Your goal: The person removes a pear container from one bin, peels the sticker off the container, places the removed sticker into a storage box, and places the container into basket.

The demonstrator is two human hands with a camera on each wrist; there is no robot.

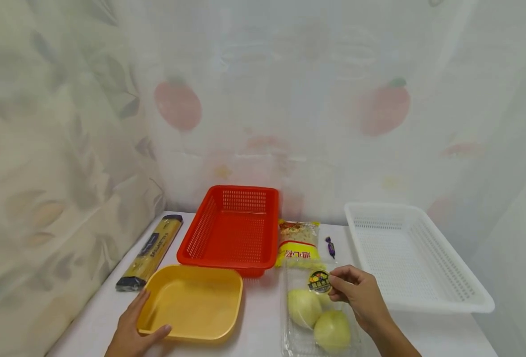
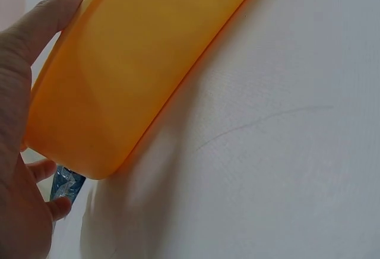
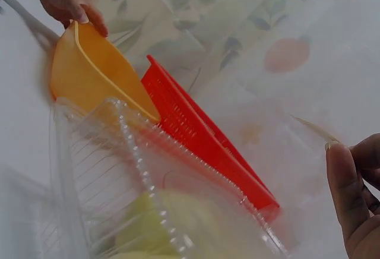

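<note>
Left hand (image 1: 130, 328) grips yellow rectangular plastic basin (image 1: 196, 305), near left; right hand (image 1: 362, 296) pinches round black printed label (image 1: 319, 282) above clear plastic box (image 1: 292, 343) containing pale-green round fruit (image 1: 332, 330).

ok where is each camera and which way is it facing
Head: worn on the head, facing forward and down; shows the left hand on the yellow tray, the right hand pinching a round label.
Left wrist: on that wrist, facing the yellow tray's outer side; left hand partly shows.
Right wrist: on that wrist, looking across the clear box to the red basket; both hands show.
Shared: head and right wrist both show the red basket.
</note>
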